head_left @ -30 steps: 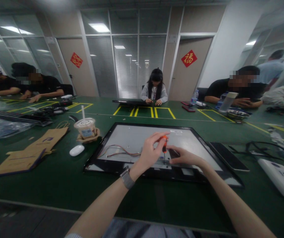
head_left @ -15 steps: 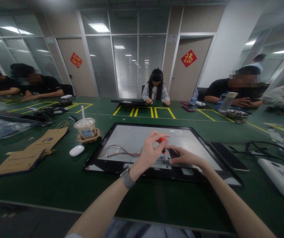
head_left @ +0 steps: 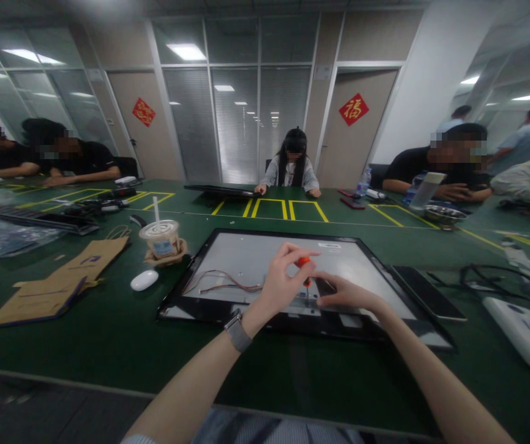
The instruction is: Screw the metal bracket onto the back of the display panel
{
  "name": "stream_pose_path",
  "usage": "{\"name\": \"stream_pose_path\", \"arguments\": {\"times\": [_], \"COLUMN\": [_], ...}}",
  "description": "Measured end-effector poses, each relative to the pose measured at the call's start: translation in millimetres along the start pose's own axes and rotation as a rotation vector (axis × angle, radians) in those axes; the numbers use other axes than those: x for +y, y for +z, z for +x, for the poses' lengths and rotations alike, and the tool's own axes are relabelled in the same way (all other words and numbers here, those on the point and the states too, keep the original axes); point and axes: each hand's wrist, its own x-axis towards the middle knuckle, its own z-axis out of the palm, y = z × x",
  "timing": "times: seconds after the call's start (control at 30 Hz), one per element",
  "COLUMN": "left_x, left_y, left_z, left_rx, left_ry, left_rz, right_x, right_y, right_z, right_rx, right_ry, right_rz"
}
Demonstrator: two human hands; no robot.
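Observation:
A screwdriver [head_left: 304, 263] with a red-orange handle stands upright over the near part of a flat display panel [head_left: 250, 250]. The fingers of my left hand [head_left: 284, 275] are closed round its handle, and a watch sits on that wrist. My right hand [head_left: 347, 291] is just right of the shaft, its fingers stretched out and apart, index fingertip close to the screwdriver and thumb low over the panel. Between them shows a dark patch I cannot make out. The screwdriver's tip meets a small board area by the panel's black near edge. Thin wires [head_left: 230, 282] lie on the panel's left side.
Left of the panel are a drink cup [head_left: 160, 237], a white mouse [head_left: 144, 280] and brown paper bags [head_left: 61, 280]. On the right lie a phone [head_left: 426, 291], black cables [head_left: 472, 271] and a white device [head_left: 524, 336]. Other people sit around the green table.
My hands and the screwdriver stay almost in place. Across the table, a person's dark flat panel has shifted left. Another person has come into view at the back right.

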Motion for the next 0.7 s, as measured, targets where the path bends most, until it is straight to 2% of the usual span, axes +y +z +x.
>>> {"name": "stream_pose_path", "arguments": {"times": [0.17,0.43,0.7], "left_x": [-0.9,-2.9,-3.0], "left_y": [-0.5,2.4,1.4], "left_z": [-1.0,-1.1,-0.8], "left_rx": [-0.022,0.081,0.041], "left_ry": [0.050,0.035,0.023], "left_rz": [0.026,0.111,0.073], "right_x": [1.8,4.1,2.6], "right_y": [0.4,0.1,0.6], "right_z": [0.2,0.6,0.7], "right_rx": [0.010,-0.002,0.004], "right_ry": [0.015,-0.004,0.018], "right_rz": [-0.005,0.003,0.007]}}
